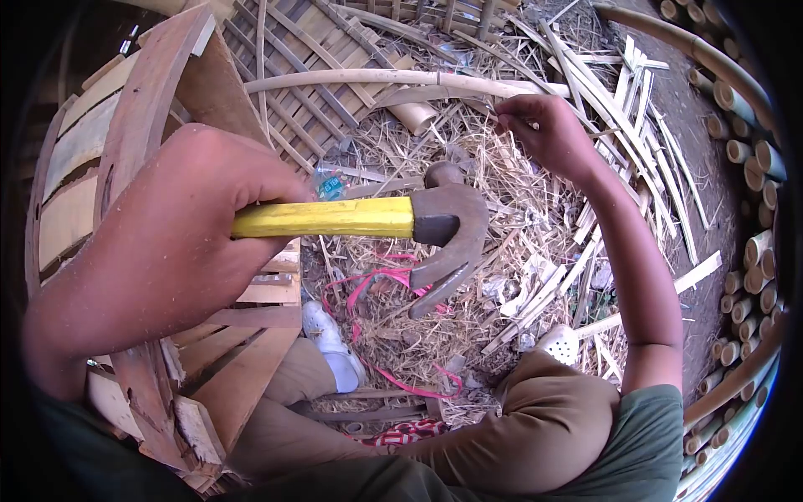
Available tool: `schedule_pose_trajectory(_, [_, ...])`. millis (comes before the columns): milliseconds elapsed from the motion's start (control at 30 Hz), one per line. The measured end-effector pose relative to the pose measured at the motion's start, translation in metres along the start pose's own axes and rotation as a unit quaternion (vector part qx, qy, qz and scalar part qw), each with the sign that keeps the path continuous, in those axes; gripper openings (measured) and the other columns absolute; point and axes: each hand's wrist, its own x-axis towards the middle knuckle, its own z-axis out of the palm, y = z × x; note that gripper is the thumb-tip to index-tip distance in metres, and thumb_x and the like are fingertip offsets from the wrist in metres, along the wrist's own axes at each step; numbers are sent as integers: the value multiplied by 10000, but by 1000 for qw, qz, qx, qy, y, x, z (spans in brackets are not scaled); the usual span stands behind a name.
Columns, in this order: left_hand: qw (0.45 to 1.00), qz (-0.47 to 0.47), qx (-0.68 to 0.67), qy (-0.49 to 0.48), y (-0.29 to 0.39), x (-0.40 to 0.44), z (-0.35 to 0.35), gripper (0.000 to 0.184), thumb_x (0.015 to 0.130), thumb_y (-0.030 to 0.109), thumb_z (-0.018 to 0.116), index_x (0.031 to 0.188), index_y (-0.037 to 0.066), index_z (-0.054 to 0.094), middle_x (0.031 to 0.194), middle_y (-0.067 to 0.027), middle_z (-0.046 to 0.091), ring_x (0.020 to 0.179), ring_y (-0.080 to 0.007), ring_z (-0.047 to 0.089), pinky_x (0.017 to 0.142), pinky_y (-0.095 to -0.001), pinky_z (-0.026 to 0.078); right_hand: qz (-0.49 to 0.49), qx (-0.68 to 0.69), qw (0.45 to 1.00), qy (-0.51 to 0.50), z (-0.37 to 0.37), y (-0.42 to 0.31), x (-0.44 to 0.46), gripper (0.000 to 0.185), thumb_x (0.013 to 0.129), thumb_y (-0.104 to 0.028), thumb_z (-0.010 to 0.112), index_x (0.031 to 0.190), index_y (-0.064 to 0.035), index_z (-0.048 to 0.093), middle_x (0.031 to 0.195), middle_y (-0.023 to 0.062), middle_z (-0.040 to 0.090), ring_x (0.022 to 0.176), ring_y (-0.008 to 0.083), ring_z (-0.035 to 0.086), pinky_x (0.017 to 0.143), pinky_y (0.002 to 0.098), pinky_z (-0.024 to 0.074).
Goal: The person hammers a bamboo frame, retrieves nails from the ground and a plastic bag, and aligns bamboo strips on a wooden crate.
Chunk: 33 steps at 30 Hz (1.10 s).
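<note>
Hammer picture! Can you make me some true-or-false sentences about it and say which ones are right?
1. The left hand is holding the hammer. True.
2. The hammer's handle is blue. False: the handle is yellow.
3. The right hand is holding a second hammer. False: only one hammer shows, and the right hand is apart from it.
4. Pink ribbon lies on the ground. True.
5. The slatted wooden piece is on the picture's right side. False: the slatted wooden piece is on the left.
</note>
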Motion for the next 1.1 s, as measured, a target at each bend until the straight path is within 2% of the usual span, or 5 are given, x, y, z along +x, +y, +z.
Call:
schedule_pose_trajectory(233, [1000,4,-15,13,-1,-1,2,167,715,-91,663,865,-25,692,721,-155,642,643,-263,625,591,-329,462,-40,39,998,28,-6,14,2,251,933,-31,588,1175,26,628,939,133,721,874,160,687,789,303,537])
schedule_pose_trajectory(533, [999,30,-3,41,-4,-1,6,155,724,-83,667,864,-20,693,703,-151,628,622,-262,606,575,-333,445,-41,-67,997,-21,20,17,-5,109,812,-53,645,890,17,616,704,106,638,630,156,586,632,321,490])
schedule_pose_trajectory(667, [999,17,-10,36,-1,-2,5,142,731,-80,673,860,-22,691,700,-149,622,620,-262,603,569,-333,440,-9,58,996,-73,52,19,-16,70,847,-40,609,879,21,606,723,101,651,664,150,624,624,308,500])
schedule_pose_trajectory(800, [1000,4,-8,28,-1,-2,5,135,726,-84,682,848,-27,683,695,-148,615,616,-259,599,563,-330,433,163,301,924,-167,75,18,-22,39,933,-65,540,930,-31,558,797,103,675,675,129,635,566,250,515])
schedule_pose_trajectory(1100, [1000,-6,11,12,-1,-2,3,143,702,-98,676,826,-29,665,686,-147,600,619,-274,590,565,-340,423,271,545,765,-211,76,25,-27,137,966,-69,402,974,-27,531,912,140,669,698,166,641,562,268,513])
